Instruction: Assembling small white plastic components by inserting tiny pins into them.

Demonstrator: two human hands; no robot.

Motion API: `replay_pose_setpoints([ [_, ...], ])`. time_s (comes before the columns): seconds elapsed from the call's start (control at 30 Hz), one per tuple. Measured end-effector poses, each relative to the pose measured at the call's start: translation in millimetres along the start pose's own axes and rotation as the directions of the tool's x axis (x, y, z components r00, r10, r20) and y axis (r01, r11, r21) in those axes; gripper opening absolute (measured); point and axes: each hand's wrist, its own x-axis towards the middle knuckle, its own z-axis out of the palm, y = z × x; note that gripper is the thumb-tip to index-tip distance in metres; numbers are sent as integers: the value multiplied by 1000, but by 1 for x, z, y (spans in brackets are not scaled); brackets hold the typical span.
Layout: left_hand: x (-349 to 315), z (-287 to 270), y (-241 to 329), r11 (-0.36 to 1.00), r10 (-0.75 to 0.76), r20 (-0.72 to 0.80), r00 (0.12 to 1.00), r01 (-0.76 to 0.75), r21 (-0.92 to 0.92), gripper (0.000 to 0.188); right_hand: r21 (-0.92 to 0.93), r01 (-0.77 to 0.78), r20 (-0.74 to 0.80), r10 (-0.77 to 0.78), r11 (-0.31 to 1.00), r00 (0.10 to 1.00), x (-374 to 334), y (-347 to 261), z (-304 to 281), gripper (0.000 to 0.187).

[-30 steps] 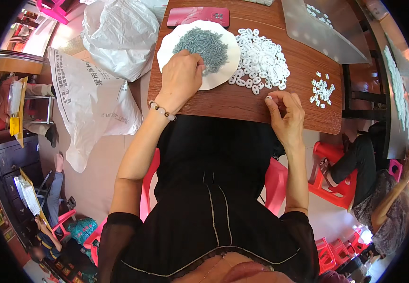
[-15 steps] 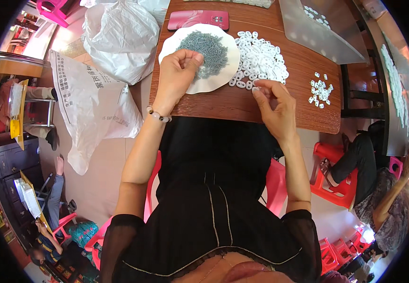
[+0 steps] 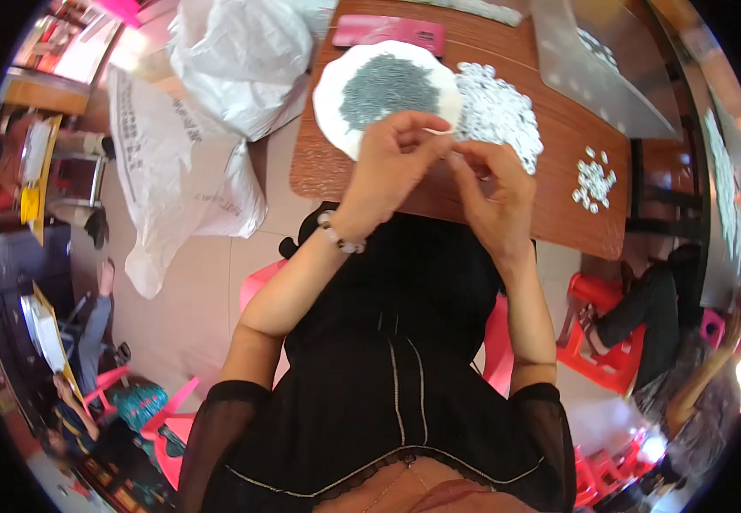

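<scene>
- The sack [image 3: 165, 162] at the left of the table [image 3: 571, 224] bears a column of large dark printed characters and beside it finer lines, but they are slanted and blurred, so I cannot read them surely
- A second, smaller patch of print is lower on this sack, near its right side, and is also too faint to read
- The white bag [image 3: 238, 68] behind the sack is cut by the upper edge
- The left hand [image 3: 398, 167], with a bracelet [image 3: 340, 235] at its wrist, and the right hand [image 3: 498, 195] meet at their fingertips, thumbs and forefingers bent in a pinching shape
- A small pale thing [image 3: 439, 132] shows at these fingertips, beside the lower right rim of the plate [image 3: 330, 98]; it is blurred, and I cannot tell what it is or which hand grips it
- The grey pins [image 3: 383, 90] lie heaped on the plate, too blurred to separate
- The white pieces [image 3: 500, 107] are piled just right of the plate, their lower part partly hidden by the right hand
- A smaller pile [image 3: 593, 184] lies farther right
- The pink phone [image 3: 379, 32] lies behind the plate, which covers part of its lower edge
</scene>
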Motion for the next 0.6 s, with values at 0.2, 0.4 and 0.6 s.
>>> replay_pose_setpoints([
  [0.2,-8,14,-18,987,1,4,1000,-1,-163,17,-138,38,-1,-39,990,999,-9,0,-11,12],
  [0.4,-21,8,-15,993,-5,28,1000,8,-115,13,-170,157,83,-145,973,986,-12,-4,-5,15],
  [0.6,-28,11,-3,762,383,90,919,-369,532,11,-175,128,27,-126,976,992,-13,-1,-18,14],
])
